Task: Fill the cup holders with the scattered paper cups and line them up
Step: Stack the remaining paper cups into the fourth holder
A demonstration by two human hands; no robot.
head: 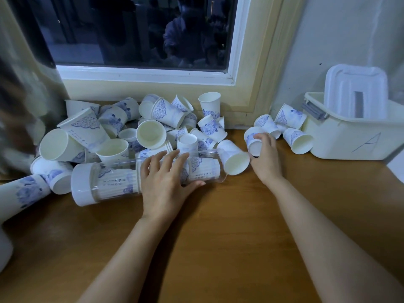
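Two bare hands are working at the near edge of a pile of cups (pixel 131 132). The left hand (pixel 166 178) is lying over a clear cup holder (pixel 113 182) that is resting on its side. Its fingers are spreading across the top of the tube and its thumb is pressing the near side, gripping it about midway. A stack of cups (pixel 203 169) is sitting inside, and a tilted cup (pixel 234 157) is lying at the open right end. Just right of that end, the right hand (pixel 265 154) is curling its fingers around a single paper cup (pixel 253 141). Everything is sitting on a brown wooden table (pixel 218 226) under a dark window (pixel 142 29). At the right a cream bin (pixel 349 138) marked A is standing, a white lid (pixel 354 88) leaning inside.
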